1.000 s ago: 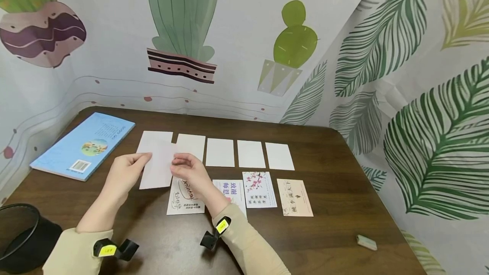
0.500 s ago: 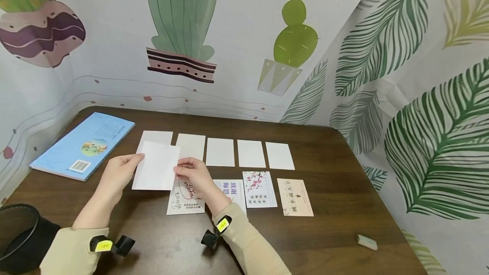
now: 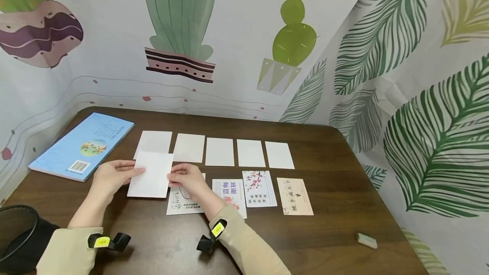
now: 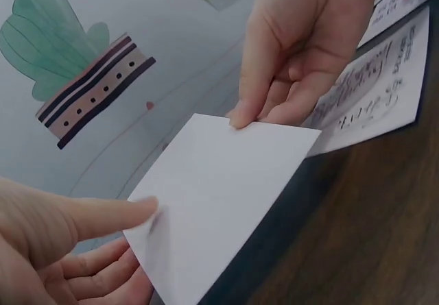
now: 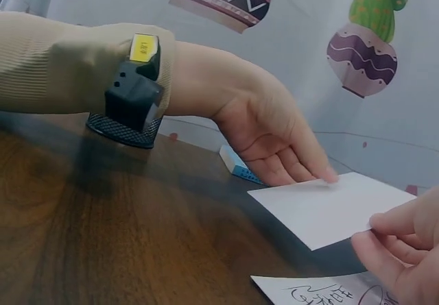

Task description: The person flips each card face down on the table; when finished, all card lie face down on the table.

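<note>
Between both hands a blank white card (image 3: 150,175) is held above the table, plain side up. My left hand (image 3: 111,178) pinches its left edge, thumb on top and fingers beneath, as the left wrist view shows. On the opposite edge, my right hand (image 3: 192,180) pinches the card between thumb and fingers. Under the right hand lies a card with handwriting-style lettering (image 3: 183,205), partly hidden by that hand. To its right are a card with purple characters (image 3: 229,194), a blossom card (image 3: 259,188) and a beige card (image 3: 295,196).
A back row of blank white cards (image 3: 219,152) lies on the brown table (image 3: 324,241). At the left are a blue book (image 3: 85,145) and a black mesh container (image 3: 26,239). A small pale block (image 3: 366,240) sits near the right edge.
The held white card has come nearer to me and turned to face up more squarely. Both hands have moved down with it, and the left thumb now lies further over the card.
</note>
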Tool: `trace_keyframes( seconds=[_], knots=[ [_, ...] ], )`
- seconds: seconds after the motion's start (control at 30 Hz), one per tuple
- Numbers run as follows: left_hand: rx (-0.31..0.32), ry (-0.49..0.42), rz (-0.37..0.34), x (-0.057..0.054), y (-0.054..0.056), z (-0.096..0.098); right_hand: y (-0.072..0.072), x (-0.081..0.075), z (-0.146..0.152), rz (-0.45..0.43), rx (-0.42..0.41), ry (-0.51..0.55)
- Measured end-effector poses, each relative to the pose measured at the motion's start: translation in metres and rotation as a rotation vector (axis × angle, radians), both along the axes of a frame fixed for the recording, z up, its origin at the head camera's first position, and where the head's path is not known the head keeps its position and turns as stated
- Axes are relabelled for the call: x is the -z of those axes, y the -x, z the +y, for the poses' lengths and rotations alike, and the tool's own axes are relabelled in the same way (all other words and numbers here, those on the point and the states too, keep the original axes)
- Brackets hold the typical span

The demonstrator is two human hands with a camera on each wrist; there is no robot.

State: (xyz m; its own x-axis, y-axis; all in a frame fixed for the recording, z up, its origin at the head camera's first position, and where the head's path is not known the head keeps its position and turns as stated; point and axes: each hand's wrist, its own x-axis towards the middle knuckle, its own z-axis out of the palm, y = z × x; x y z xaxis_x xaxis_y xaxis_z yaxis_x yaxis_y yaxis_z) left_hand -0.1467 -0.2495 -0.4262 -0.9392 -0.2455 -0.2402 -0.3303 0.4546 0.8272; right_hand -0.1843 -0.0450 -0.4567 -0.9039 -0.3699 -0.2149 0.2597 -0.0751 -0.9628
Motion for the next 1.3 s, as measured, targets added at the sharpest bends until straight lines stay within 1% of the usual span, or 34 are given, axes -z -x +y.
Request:
trace_keyframes(
  seconds=[0.2,0.33,0.47,0.67,0.87,1.07,1.3],
  knots=[
    [0.003,0.020,-0.014,0.005,0.000,-0.004,-0.002,0.002,-0.002,0.002,0.013,-0.073],
    [-0.009,0.047,-0.032,0.007,0.000,-0.006,-0.002,0.002,-0.002,-0.005,-0.002,-0.097],
    [-0.016,0.089,-0.045,0.007,0.000,-0.009,-0.003,-0.002,-0.002,0.000,-0.028,-0.123],
    [-0.016,0.165,-0.064,0.008,-0.001,-0.011,-0.004,-0.005,-0.001,-0.011,-0.063,-0.134],
    [-0.004,0.230,-0.058,0.008,0.000,-0.012,-0.004,-0.007,0.000,-0.021,-0.075,-0.145],
    [0.016,0.256,-0.064,0.005,0.001,-0.011,-0.002,-0.009,0.002,-0.021,-0.076,-0.134],
    [0.037,0.293,-0.067,0.006,0.000,-0.011,-0.002,-0.009,0.005,-0.031,-0.082,-0.129]
  ],
)
